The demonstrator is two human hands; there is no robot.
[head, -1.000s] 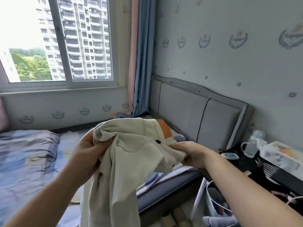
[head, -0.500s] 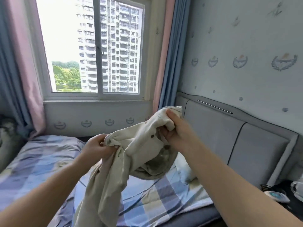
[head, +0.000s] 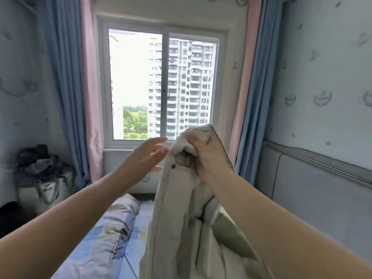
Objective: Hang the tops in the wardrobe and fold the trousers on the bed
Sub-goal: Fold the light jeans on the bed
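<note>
While the beige trousers (head: 187, 208) are hanging in the air over the bed (head: 104, 238), the right hand (head: 207, 156) is gripping their bunched waistband and the left hand (head: 145, 158) is hovering just beside it, fingers spread and holding nothing. The cloth is looking soft, limp and fairly light, likely draping and twisting freely, so taking the waistband at its other corner seems the sensible hold. Below, a blue checked quilt is covering the bed; beyond are a window (head: 163, 85), blue and pink curtains (head: 66, 87), a grey padded headboard (head: 322, 184) and a pile of dark clothes (head: 40, 168)

Right hand (head: 209, 158) clenched, raised; left hand (head: 147, 158) spread flat.
</note>
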